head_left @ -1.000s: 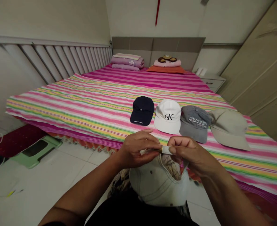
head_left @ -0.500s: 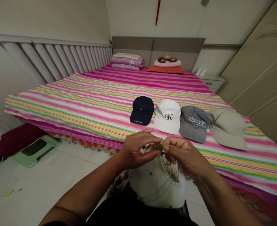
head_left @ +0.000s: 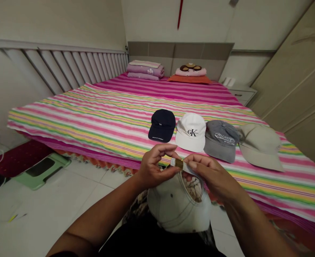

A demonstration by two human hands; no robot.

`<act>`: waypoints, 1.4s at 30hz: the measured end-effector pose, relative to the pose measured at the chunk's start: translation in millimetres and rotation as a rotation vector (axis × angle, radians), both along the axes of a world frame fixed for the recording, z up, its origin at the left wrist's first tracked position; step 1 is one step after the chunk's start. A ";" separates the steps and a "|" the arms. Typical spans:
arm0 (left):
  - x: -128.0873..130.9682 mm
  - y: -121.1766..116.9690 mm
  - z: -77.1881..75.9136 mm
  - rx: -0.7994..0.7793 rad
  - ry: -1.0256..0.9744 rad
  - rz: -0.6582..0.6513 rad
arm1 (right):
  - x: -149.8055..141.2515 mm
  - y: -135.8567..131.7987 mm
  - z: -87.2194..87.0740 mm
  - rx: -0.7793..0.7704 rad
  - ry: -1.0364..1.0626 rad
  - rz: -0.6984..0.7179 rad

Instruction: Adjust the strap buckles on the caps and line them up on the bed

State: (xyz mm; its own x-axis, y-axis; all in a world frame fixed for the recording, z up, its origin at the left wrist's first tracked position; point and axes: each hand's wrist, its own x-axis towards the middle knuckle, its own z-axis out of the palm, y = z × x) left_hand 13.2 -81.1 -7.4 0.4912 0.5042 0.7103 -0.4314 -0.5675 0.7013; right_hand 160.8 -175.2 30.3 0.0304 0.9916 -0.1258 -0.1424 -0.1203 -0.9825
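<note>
Currently, four caps are laid out on the bed; a cream cap's strap buckle is pinched in both grips, left hand and right hand, adjustment unfinished.

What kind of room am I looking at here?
Most likely a home bedroom: a wide bed under a striped sheet, folded bedding by the headboard, a nightstand beside it.

We hold one cap low before us, left hand and right hand meeting at its strap. Beyond lies the bed. On its near edge four caps sit in a row. Folded bedding rests at the headboard. A stool stands on the floor, left.
</note>
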 end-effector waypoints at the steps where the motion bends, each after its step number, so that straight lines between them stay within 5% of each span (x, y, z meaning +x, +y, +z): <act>1: 0.3 0.1 0.2 -0.025 -0.013 -0.015 | 1.0 -0.1 -0.1 -0.012 0.000 0.004; 19: 1.3 -1.0 9.8 -0.189 0.046 -0.081 | -1.4 3.0 0.1 -0.072 0.167 0.019; 27: -4.7 19.1 18.4 -0.487 0.119 -0.424 | 1.1 3.6 2.8 -0.076 0.109 0.016; 35: 1.3 36.8 43.1 -0.595 0.707 -0.579 | -3.6 4.9 8.2 -0.084 -0.027 0.014; 42: -1.3 32.1 39.0 -0.701 0.699 -0.657 | -6.0 5.0 8.7 -0.056 -0.037 -0.028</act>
